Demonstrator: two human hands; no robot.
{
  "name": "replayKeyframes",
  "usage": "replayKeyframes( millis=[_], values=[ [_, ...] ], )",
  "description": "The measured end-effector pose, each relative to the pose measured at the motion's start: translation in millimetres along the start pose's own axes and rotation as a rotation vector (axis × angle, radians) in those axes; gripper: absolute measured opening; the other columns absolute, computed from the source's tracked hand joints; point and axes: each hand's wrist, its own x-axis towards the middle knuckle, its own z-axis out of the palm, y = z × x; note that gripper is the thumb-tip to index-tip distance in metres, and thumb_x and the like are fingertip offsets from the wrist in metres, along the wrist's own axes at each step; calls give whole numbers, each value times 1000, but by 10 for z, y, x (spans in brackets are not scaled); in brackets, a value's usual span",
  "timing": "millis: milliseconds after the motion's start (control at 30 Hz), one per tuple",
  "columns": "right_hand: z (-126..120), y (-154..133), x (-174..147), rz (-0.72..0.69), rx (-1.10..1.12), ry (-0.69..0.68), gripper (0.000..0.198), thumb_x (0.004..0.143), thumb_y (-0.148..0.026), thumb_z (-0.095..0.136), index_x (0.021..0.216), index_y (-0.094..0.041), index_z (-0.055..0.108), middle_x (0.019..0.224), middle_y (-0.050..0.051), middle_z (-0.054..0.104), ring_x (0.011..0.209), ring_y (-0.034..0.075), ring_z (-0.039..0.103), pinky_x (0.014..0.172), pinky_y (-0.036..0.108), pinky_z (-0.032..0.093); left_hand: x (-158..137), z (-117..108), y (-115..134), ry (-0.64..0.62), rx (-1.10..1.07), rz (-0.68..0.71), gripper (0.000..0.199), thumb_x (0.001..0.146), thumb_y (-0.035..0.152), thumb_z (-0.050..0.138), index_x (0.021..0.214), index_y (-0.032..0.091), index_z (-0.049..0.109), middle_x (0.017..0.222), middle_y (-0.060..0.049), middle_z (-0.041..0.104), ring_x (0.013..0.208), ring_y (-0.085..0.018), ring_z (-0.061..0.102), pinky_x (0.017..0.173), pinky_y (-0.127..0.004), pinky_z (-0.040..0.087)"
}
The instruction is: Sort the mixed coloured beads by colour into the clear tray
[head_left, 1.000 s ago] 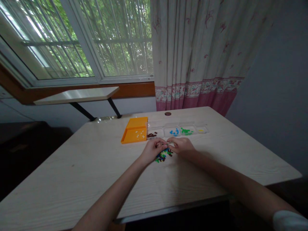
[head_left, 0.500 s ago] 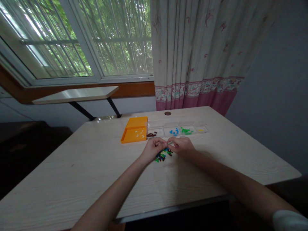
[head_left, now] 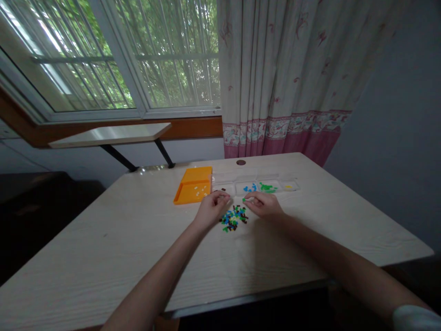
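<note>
My right hand (head_left: 264, 205) pinches a small green building brick (head_left: 244, 200) between thumb and fingertips, just above the far right side of a mixed pile. That pile of tiny bricks (head_left: 234, 219), blue, green, brown and some yellow, lies on the table below both hands. To the left, my left hand (head_left: 211, 209) has its thumb and fingers closed together; whatever they hold, if anything, is too small to make out. Beyond the hands stand clear trays, one with blue bricks (head_left: 250, 188), one with green bricks (head_left: 267, 187). My left hand partly hides the tray with brown bricks (head_left: 223, 189).
An orange open case (head_left: 182, 195) with several white pieces stands at the far left of the trays. Yellow pieces (head_left: 288, 187) lie in the rightmost tray. A raised shelf (head_left: 113, 134) on black legs is at the table's back left. Behind hangs a curtain (head_left: 275, 92).
My hands have drawn apart from where they met over the pile, uncovering more of it. The green brick now shows in my right fingertips; my left hand has moved slightly left.
</note>
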Motion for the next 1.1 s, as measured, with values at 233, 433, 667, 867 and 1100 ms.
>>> replayKeyframes(
  millis=[233, 433, 667, 867, 1100],
  values=[
    [-53, 97, 13, 242, 267, 9, 22, 71, -37, 59, 80, -17, 64, 44, -6, 39, 40, 6, 35, 40, 17, 30, -36, -237, -20, -244, 730, 188, 26, 83, 34, 40, 86, 21, 62, 75, -3, 65, 66, -15, 58, 56, -22, 35],
    [-86, 48, 25, 227, 276, -5, 21, 70, -36, 60, 79, -18, 64, 45, -6, 40, 40, 6, 35, 40, 17, 30, -51, -169, -35, -365, 746, 261, 25, 84, 31, 39, 96, 22, 60, 88, -4, 67, 78, -17, 61, 67, -23, 41],
    [-79, 51, 25, 244, 321, 14, 20, 69, -35, 61, 79, -17, 63, 44, -7, 38, 39, 6, 32, 39, 17, 28, -48, -164, -49, -377, 742, 276, 26, 85, 30, 38, 96, 23, 60, 91, -4, 67, 82, -16, 61, 71, -24, 42],
    [-83, 52, 25, 245, 333, 21, 19, 69, -34, 61, 79, -17, 63, 44, -7, 38, 40, 6, 33, 40, 18, 29, -48, -170, -33, -386, 749, 296, 25, 85, 29, 39, 95, 24, 61, 89, -2, 67, 81, -16, 61, 69, -23, 42],
    [-129, 81, 62, 274, 294, -48, 21, 71, -35, 60, 80, -17, 63, 46, -7, 38, 41, 6, 32, 41, 18, 28, -57, -177, -2, -387, 765, 285, 25, 84, 29, 39, 92, 22, 61, 88, -3, 67, 79, -16, 61, 67, -22, 41]
  ],
)
